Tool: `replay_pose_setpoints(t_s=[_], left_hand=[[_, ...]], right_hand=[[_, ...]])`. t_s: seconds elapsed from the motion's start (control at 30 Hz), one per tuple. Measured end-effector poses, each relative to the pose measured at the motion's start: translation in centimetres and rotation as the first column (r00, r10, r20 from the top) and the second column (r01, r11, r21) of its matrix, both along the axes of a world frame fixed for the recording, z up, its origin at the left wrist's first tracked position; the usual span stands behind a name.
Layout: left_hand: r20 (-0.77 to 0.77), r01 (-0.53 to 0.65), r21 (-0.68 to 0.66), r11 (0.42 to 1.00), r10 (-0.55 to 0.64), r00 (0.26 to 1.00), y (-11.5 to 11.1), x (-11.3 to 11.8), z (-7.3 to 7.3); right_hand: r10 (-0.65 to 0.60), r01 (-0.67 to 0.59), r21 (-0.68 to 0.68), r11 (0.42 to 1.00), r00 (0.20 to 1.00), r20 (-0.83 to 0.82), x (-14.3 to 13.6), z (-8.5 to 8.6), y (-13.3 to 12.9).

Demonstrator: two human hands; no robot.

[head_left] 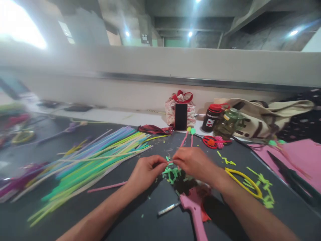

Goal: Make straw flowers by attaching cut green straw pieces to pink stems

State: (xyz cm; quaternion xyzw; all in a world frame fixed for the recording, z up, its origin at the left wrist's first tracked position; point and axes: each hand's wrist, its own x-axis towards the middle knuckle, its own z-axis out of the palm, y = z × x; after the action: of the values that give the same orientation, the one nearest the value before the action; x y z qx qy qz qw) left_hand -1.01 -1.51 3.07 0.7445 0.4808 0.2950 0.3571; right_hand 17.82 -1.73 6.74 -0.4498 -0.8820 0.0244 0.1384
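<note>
Standing over: a dark worktable (140, 214) strewn with craft bits, seen from the person's own head height.
Straw bundle: a wide fan of long coloured straws (95, 160) lies well off to the outer side of the left hand, tips pointing toward it.
Glue gun: a pink glue gun (194, 207) rests just below the right hand, near the wrist, handle toward the person.
Yellow loop: a bent yellow strip (244, 182) lies beside the right forearm, on its outer side.
Left hand: the left hand (145, 172) is closed in a pinch, fingertips gripping one end of a thin pink straw piece (170, 162).
Right hand: the right hand (194, 162) pinches the other end, fingertips nearly meeting the left's.
Green scraps: a heap of cut green scraps (172, 174) sits directly under and between both hands.
Step in hand: by my reckoning, shaping or folding the small pink piece.
Next move calls for: a firm, fine pinch from both hands; blur hides the exact fold.
</note>
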Motion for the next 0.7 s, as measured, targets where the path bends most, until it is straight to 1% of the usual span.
replay_pose_setpoints(t_s=[0.1, 0.2, 0.33, 0.4, 0.47, 0.57, 0.7], left_hand=[[0.054, -0.045, -0.119, 0.992, 0.052, 0.997, 0.1, -0.4, -0.4], [0.057, -0.070, -0.147, 0.987, 0.079, 0.995, 0.1, -1.0, -0.7], [0.042, -0.066, -0.131, 0.989, 0.072, 0.997, -0.3, -1.4, -0.8], [0.050, -0.054, -0.119, 0.991, 0.060, 0.997, -0.5, -1.3, -0.8], [0.066, -0.037, -0.106, 0.994, 0.045, 0.997, -0.7, -1.2, -0.7], [0.084, -0.010, -0.064, 0.998, 0.015, 0.996, -1.0, -1.1, -0.4], [0.077, -0.001, 0.024, 1.000, -0.001, 0.997, -1.0, -1.3, 0.1]], right_hand=[[-0.010, 0.010, -0.002, 1.000, 0.996, -0.094, 1.2, -0.1, 0.9], [-0.001, 0.001, -0.001, 1.000, 0.988, -0.156, 1.5, -0.5, 1.4], [0.073, -0.080, -0.031, 0.996, 0.980, -0.187, 0.5, -1.5, 0.9], [0.102, -0.108, -0.025, 0.994, 0.982, -0.160, -0.2, -2.0, 0.6], [0.109, -0.110, -0.002, 0.994, 0.989, -0.105, -0.7, -2.4, 0.4], [0.094, -0.093, 0.031, 0.995, 0.995, -0.038, -0.8, -2.4, 0.4], [0.080, -0.079, 0.037, 0.996, 0.997, -0.022, 0.0, -2.1, 0.7]])
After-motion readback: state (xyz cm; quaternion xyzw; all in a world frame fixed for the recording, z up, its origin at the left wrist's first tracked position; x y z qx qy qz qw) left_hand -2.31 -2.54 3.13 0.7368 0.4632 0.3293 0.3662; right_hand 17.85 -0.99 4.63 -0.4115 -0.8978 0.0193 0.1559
